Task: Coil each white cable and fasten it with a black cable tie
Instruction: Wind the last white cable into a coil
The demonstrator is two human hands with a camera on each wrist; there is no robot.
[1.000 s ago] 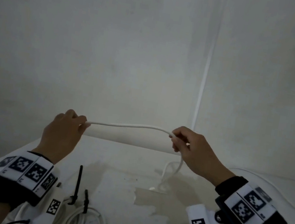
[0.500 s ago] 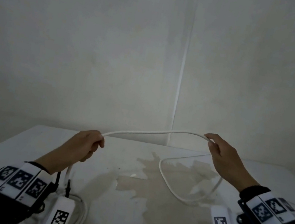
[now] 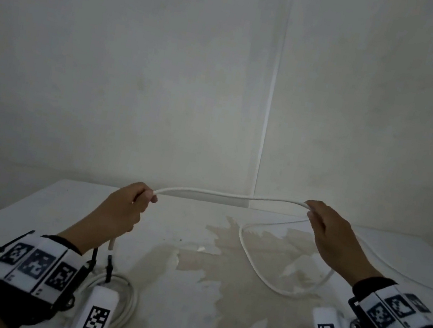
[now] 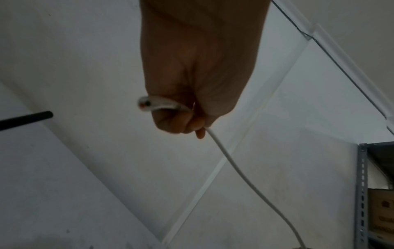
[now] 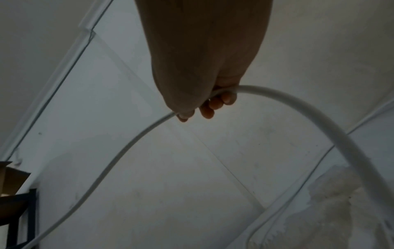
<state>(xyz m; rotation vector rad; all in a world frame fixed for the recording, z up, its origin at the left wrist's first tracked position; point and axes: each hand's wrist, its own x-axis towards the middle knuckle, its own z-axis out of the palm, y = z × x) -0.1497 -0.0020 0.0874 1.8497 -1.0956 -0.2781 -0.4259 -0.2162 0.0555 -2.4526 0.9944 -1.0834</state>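
A white cable (image 3: 228, 195) spans the air between both hands above the table. My left hand (image 3: 126, 210) grips it in a fist near its cut end, and that end (image 3: 111, 245) hangs out below the fist. In the left wrist view the end (image 4: 147, 105) pokes out of the curled fingers. My right hand (image 3: 325, 229) pinches the cable further along; from there it drops in a loop (image 3: 257, 269) onto the table and trails off right. In the right wrist view the cable (image 5: 298, 107) passes through the fingers. A coiled white cable (image 3: 124, 301) with black ties (image 3: 109, 268) lies below my left wrist.
The white table (image 3: 177, 316) bears a large tan stain (image 3: 245, 258) in the middle. Walls meet in a corner (image 3: 268, 115) right behind the table. A metal shelf (image 4: 362, 193) and a black rod (image 4: 25, 118) show in the left wrist view.
My hands have moved apart, so a longer stretch of cable hangs between them. The right hand has slid to the right along the cable, and the view has shifted.
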